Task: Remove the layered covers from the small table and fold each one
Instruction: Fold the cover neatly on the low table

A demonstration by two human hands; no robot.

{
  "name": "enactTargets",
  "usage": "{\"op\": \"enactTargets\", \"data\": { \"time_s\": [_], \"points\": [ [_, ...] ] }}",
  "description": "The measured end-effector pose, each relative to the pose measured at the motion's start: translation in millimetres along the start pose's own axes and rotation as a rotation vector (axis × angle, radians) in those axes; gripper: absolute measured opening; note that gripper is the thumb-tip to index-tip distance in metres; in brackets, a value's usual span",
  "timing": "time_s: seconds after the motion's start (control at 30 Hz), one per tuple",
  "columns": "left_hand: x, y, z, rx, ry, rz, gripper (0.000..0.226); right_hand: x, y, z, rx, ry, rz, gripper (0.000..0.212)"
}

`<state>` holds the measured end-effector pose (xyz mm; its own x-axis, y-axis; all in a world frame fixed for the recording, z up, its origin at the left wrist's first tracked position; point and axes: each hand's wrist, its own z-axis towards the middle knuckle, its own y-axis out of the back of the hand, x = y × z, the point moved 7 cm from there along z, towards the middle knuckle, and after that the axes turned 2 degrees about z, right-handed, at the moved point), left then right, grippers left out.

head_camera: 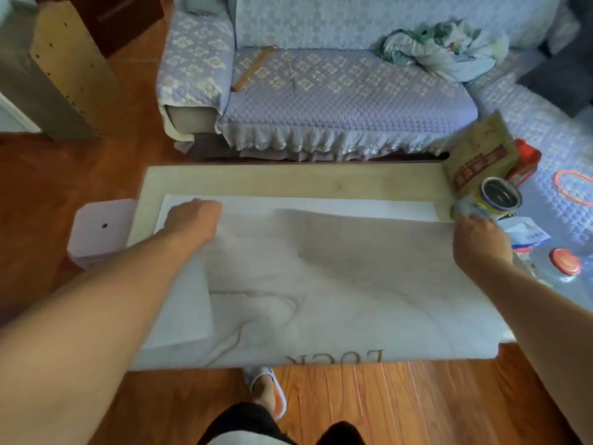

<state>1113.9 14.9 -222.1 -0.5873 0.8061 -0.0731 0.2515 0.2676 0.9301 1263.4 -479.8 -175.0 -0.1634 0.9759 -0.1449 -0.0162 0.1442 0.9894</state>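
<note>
A pale grey marbled cover (337, 284) with the letters "LUCK" near its front edge lies across the small table (288, 179). Its far edge is pulled back toward me, baring a white layer (321, 203) beneath and the beige tabletop at the back. My left hand (192, 220) grips the cover's far left corner. My right hand (479, 240) grips its far right corner. Both arms reach forward over the table, and the cover is rumpled between them.
A brown paper bag (478, 155), a red box (526, 162), an open tin (499, 197) and a bottle with a red cap (566, 261) crowd the table's right end. A white stool (99, 229) stands at the left. A quilted sofa (321, 91) lies beyond.
</note>
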Motion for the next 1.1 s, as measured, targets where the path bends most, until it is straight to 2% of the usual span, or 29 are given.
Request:
{"op": "enactTargets", "data": {
  "time_s": [0.03,0.1,0.13,0.2,0.27,0.33,0.4,0.5,0.67,0.73,0.8,0.9,0.97,1.03,1.1],
  "points": [
    [-20,4,19,-0.084,-0.036,0.080,0.040,14,-8,14,-0.013,-0.003,0.033,0.037],
    [-60,-12,31,-0.121,-0.148,0.212,0.048,50,-30,19,0.060,0.003,0.137,0.058],
    [-74,-31,29,-0.062,-0.201,0.239,0.048,69,-43,16,0.135,0.008,0.219,0.063],
    [-84,-87,14,0.163,-0.243,0.268,0.046,106,-77,-4,0.328,0.043,0.333,0.064],
    [-72,-144,-13,0.408,-0.199,0.246,0.049,131,-112,-29,0.503,0.097,0.388,0.060],
    [-47,-187,-37,0.586,-0.132,0.215,0.050,139,-148,-48,0.665,0.144,0.401,0.055],
    [-16,-213,-52,0.681,-0.027,0.165,0.053,140,-180,-50,0.781,0.163,0.383,0.051],
    [29,-226,-55,0.716,0.116,0.104,0.054,155,-215,-27,0.852,0.185,0.370,0.049],
    [92,-246,-29,0.624,0.305,-0.041,0.051,218,-257,11,0.830,0.256,0.372,0.047],
    [108,-256,-6,0.548,0.324,-0.048,0.048,248,-273,19,0.826,0.277,0.396,0.046],
    [114,-260,41,0.404,0.241,0.006,0.046,282,-288,38,0.751,0.326,0.444,0.047],
    [92,-252,144,0.123,0.011,-0.006,0.044,329,-299,92,0.463,0.428,0.470,0.048],
    [73,-238,211,-0.023,-0.112,-0.048,0.041,351,-305,133,0.338,0.402,0.425,0.046],
    [60,-226,265,-0.103,-0.225,-0.017,0.044,361,-311,161,0.286,0.352,0.401,0.042],
    [59,-220,302,-0.117,-0.315,0.048,0.044,360,-317,173,0.245,0.355,0.355,0.037]
  ]
}}
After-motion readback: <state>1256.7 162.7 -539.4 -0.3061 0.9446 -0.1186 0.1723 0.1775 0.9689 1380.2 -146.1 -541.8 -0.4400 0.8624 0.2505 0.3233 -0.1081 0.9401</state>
